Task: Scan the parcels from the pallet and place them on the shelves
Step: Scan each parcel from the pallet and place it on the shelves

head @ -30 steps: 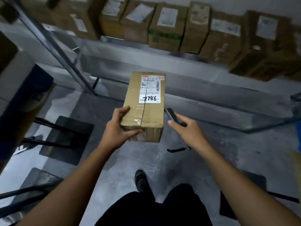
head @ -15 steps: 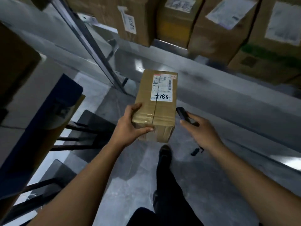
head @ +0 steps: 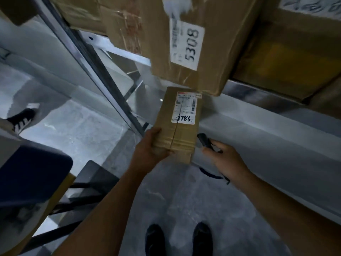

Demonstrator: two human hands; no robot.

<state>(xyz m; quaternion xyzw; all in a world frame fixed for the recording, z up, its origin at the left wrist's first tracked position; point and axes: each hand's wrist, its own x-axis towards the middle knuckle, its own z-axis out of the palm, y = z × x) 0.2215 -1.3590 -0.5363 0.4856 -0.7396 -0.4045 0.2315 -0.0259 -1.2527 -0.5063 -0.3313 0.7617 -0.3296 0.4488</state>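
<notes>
Your left hand (head: 147, 150) grips the parcel (head: 177, 130), your right hand (head: 227, 161) curls round the scanner (head: 203, 140): parcel at the shelf (head: 267, 126), not yet set down, scan status unclear.

1. We read "7786", handwritten in black, at the bottom of the shipping label (head: 185, 109) on the small parcel (head: 166, 126).
2. On that shipping label we also see a barcode near the right edge and rows of fine print, too small for us to read.
3. We read "5308", in large dark digits turned sideways, on the white sticker (head: 186, 45) of the big box (head: 221, 34).
4. At the top right we see a blurred paper (head: 310, 4) with dark writing that we cannot read.
</notes>
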